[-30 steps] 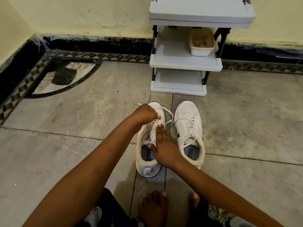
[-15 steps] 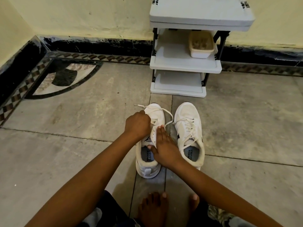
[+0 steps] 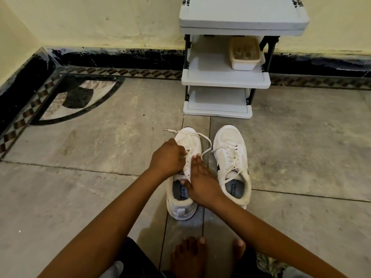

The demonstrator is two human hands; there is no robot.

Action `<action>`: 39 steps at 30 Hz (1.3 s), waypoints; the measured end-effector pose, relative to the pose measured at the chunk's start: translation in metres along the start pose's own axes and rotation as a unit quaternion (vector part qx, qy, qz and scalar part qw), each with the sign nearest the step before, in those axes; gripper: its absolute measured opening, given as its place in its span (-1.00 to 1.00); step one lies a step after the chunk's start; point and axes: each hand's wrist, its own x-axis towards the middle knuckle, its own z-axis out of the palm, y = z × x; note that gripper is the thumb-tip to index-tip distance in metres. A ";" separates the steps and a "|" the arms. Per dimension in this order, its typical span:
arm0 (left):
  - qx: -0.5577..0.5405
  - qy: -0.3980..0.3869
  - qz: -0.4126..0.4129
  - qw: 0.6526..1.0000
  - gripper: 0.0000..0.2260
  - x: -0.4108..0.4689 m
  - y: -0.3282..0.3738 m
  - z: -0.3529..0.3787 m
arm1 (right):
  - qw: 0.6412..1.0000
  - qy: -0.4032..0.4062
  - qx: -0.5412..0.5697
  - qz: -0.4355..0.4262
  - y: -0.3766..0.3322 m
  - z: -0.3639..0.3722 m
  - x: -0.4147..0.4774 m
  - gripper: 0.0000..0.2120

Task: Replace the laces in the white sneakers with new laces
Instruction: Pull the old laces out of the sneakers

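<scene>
Two white sneakers stand side by side on the stone floor, toes pointing away from me. My left hand (image 3: 167, 156) is curled over the left sneaker (image 3: 181, 207) at its eyelets and pinches the white lace (image 3: 207, 146), which loops loose over the toe with one end lying on the floor to the left. My right hand (image 3: 201, 181) lies with straight fingers along the right side of that sneaker's tongue, thumb at the collar. The right sneaker (image 3: 228, 141) is fully laced and untouched.
A grey plastic shoe rack (image 3: 224, 79) stands against the wall just beyond the sneakers, with a cream box (image 3: 244, 55) on its middle shelf. My bare feet (image 3: 190, 255) rest on the floor in front of the sneakers' heels. A black skirting runs along the walls.
My left hand has drawn back from the toe toward the middle eyelets, pulling the lace. The right hand has stayed pressed on the same sneaker.
</scene>
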 end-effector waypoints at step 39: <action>0.103 -0.026 0.014 0.994 -0.81 0.010 0.007 -0.028 | 1.000 -0.013 -0.009 0.001 -0.001 -0.003 -0.001 -0.26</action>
